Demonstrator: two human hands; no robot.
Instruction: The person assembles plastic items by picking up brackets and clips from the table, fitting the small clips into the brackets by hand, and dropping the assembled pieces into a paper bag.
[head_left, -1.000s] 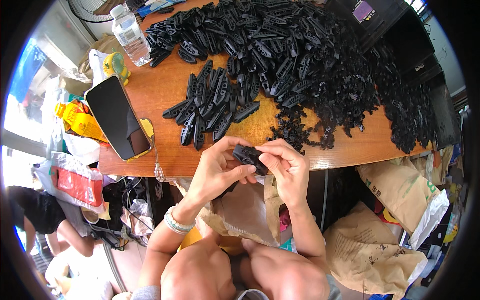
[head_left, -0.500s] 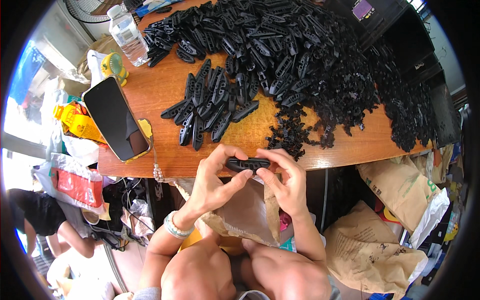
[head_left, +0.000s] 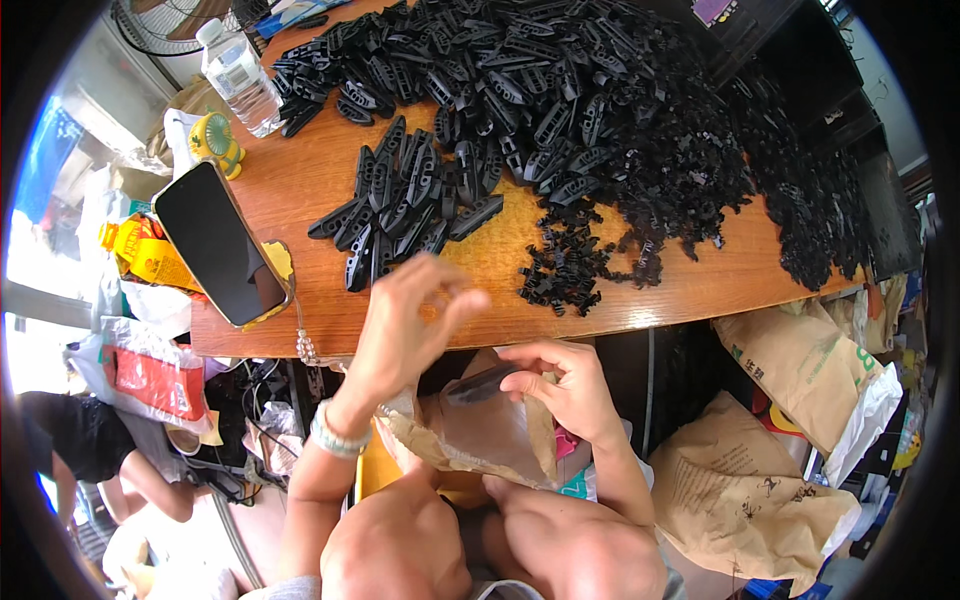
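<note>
My right hand (head_left: 566, 388) has its thumb and fingers at the right end of a long black plastic part (head_left: 478, 386), which is smeared by motion. The part is over the mouth of a brown paper bag (head_left: 480, 440) between my knees. My left hand (head_left: 412, 318) is empty and blurred, its fingers apart, above the table's front edge. Just beyond it lies a small heap of long slotted black plastic parts (head_left: 415, 190). To the right of that heap is a pile of small black plastic pieces (head_left: 563, 260).
A large mound of the long black parts (head_left: 500, 70) covers the table's (head_left: 330, 310) far side. At the left stand a phone (head_left: 218, 245), a water bottle (head_left: 240, 80) and a small yellow-green fan (head_left: 216, 142). Brown paper sacks (head_left: 745, 490) lie at the right. Another person's leg (head_left: 150, 480) shows at far left.
The black part has gone from both hands above the table edge down to the bag's mouth, at my right hand. My left hand has let go and moved up toward the small heap.
</note>
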